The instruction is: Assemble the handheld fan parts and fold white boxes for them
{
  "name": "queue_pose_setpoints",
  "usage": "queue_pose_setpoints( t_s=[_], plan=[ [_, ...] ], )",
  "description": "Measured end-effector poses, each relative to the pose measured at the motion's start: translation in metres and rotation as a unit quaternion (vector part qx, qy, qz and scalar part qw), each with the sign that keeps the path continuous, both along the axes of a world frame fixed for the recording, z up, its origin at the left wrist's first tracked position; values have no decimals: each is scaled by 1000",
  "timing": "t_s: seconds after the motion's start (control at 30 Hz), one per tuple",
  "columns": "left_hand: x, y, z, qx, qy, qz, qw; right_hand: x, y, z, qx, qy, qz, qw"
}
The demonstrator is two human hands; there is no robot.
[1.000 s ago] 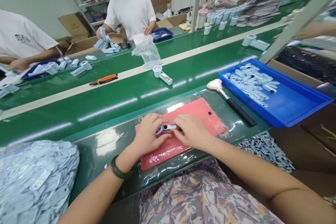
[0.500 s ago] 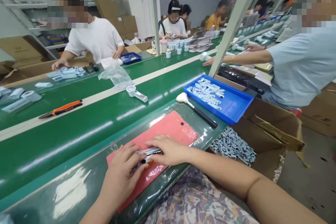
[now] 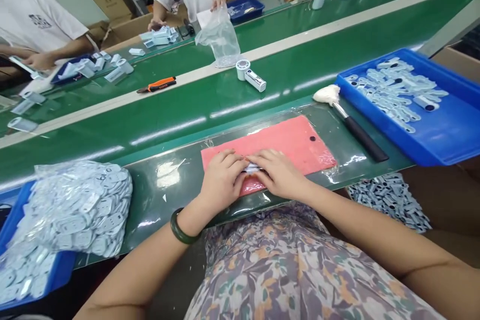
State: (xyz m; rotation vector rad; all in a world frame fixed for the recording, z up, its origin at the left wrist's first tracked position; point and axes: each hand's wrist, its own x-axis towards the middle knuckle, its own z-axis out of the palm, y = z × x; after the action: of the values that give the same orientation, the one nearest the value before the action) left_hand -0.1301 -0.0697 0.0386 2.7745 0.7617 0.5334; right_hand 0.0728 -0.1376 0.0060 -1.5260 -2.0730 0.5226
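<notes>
Both my hands rest on a red mat at the near edge of the bench. My left hand and my right hand are curled together, fingers closed over a small pale-blue and silver part that shows only between them. Most of the part is hidden by my fingers. A green bangle sits on my left wrist.
A blue tray with pale-blue parts lies at right, a black-handled brush beside it. A bag of pale-blue parts sits at left. On the green belt lie a small device and orange pliers. People work across it.
The view swung right and then back left and down. My hands have stayed together on the red mat, pressing over the small part, which is now more covered.
</notes>
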Motion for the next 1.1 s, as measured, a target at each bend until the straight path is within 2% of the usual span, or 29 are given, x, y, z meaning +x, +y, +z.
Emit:
queue_pose_setpoints(
  t_s=[0.13,0.23,0.3,0.37,0.43,0.5,0.6,0.67,0.77,0.93,1.1],
  plan=[
    [2,-1,1,8,17,-5,1000,-5,0,-2,13,-18,-19,1000],
    [1,0,10,54,75,-13,996,1,1,-2,22,55,-12,998],
    [-1,11,17,99,118,-19,988,10,1,-4,43,102,-31,993],
    [0,36,28,138,146,-30,979,21,1,-8,76,108,-76,988],
    [6,75,42,175,160,-26,971,30,2,-16,104,85,-130,982],
    [17,120,56,207,163,11,965,35,1,-23,116,54,-165,978],
    [40,182,67,211,164,104,958,32,0,-30,121,0,-163,979],
    [54,211,62,181,173,139,958,27,-1,-30,124,-19,-149,981],
    [64,232,38,133,190,142,962,23,-1,-29,129,-15,-143,981],
    [53,229,-4,92,171,123,973,23,-1,-30,128,-7,-144,981],
    [47,220,-21,49,137,113,983,24,1,-35,139,-31,-140,980]
  ],
)
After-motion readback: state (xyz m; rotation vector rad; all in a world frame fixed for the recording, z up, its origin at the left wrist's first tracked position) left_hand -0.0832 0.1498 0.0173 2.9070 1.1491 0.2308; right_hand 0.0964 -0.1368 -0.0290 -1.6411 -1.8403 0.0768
